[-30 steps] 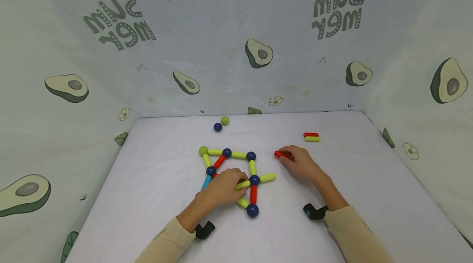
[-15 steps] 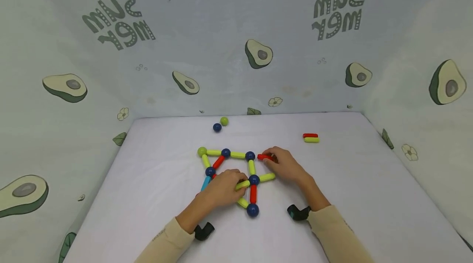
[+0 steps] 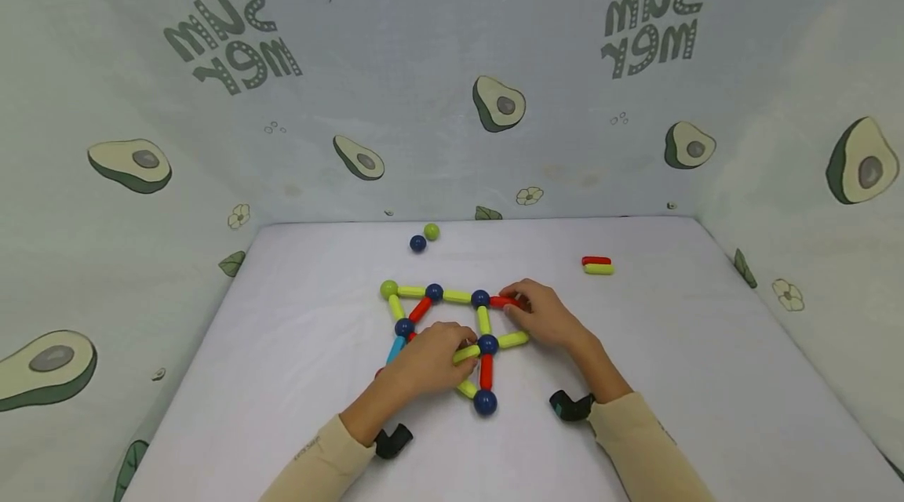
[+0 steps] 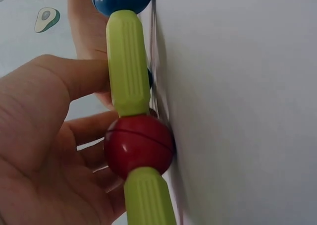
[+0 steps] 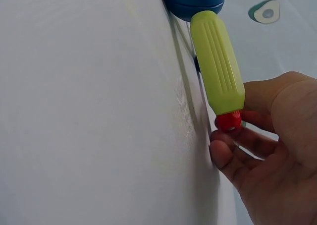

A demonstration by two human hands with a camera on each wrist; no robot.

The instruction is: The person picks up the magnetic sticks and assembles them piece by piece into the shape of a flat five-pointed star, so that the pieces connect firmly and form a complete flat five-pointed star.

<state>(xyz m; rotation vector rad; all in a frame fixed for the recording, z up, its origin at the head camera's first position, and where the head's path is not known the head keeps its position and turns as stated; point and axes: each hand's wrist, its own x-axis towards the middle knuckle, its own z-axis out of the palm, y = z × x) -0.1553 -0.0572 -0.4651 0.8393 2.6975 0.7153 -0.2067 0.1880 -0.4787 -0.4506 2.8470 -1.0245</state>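
A flat frame of magnetic building rods and balls lies on the white table. My left hand (image 3: 434, 357) grips a yellow-green rod (image 3: 466, 354) that runs to a blue ball (image 3: 488, 344). Between the thumb and fingers of my right hand (image 3: 547, 318) is a red rod (image 3: 503, 301), its left end right at the corner blue ball (image 3: 480, 299). In the right wrist view, a yellow-green rod (image 5: 218, 61) crosses in front, and only the red rod's end (image 5: 229, 121) shows. A red ball (image 4: 138, 146) of the frame appears in the left wrist view; my left hand hides part of the frame.
Behind the frame lie a loose blue ball (image 3: 418, 244) and a green ball (image 3: 431, 231). At the back right, a red rod (image 3: 596, 260) lies beside a yellow-green rod (image 3: 599, 269). A patterned cloth (image 3: 424, 55) forms the back wall.
My right hand has moved left with the red rod, bringing its end from well apart to the corner blue ball. My left hand has stayed in place on the frame.
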